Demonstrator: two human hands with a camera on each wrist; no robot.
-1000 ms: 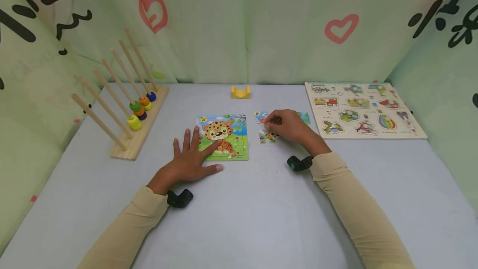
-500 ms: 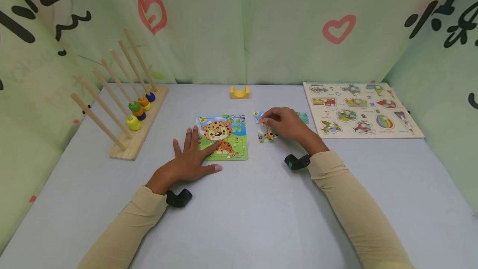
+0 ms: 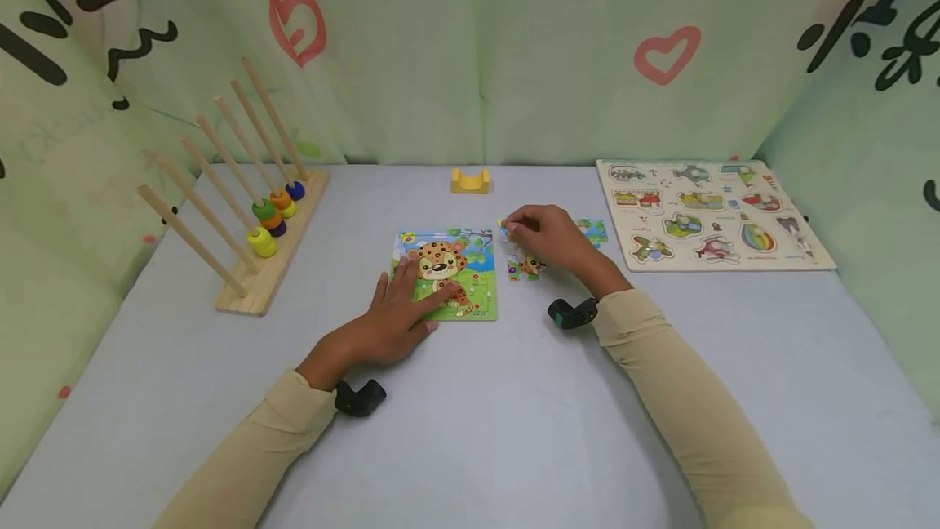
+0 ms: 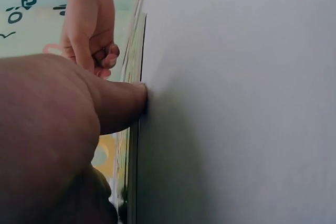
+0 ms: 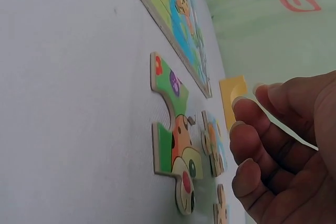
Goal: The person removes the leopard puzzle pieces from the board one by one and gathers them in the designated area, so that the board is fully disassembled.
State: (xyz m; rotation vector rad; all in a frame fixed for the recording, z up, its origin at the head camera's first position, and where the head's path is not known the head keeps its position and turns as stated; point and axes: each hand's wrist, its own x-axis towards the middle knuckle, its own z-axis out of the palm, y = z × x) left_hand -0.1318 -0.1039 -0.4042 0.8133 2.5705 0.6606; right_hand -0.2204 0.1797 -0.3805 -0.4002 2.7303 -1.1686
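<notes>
My left hand lies spread on the lower left part of a square leopard jigsaw puzzle. Its thumb reaches the puzzle's edge in the left wrist view. Just right of the puzzle, my right hand hovers over loose jigsaw pieces, its fingers loosely bent and nothing visible between them. Under it lies a green jigsaw piece with part of a leopard face. A second jigsaw piece lies beyond that one, and a blue-green piece shows past the hand.
A wooden rack of upright pegs with coloured beads stands at the left. At the back is a small yellow curved block. A large wooden picture board lies at the right. A green curtain borders the table.
My left hand has slid the puzzle slightly right and nearer to me, closer to the loose pieces. My right hand has shifted a little left and away from me.
</notes>
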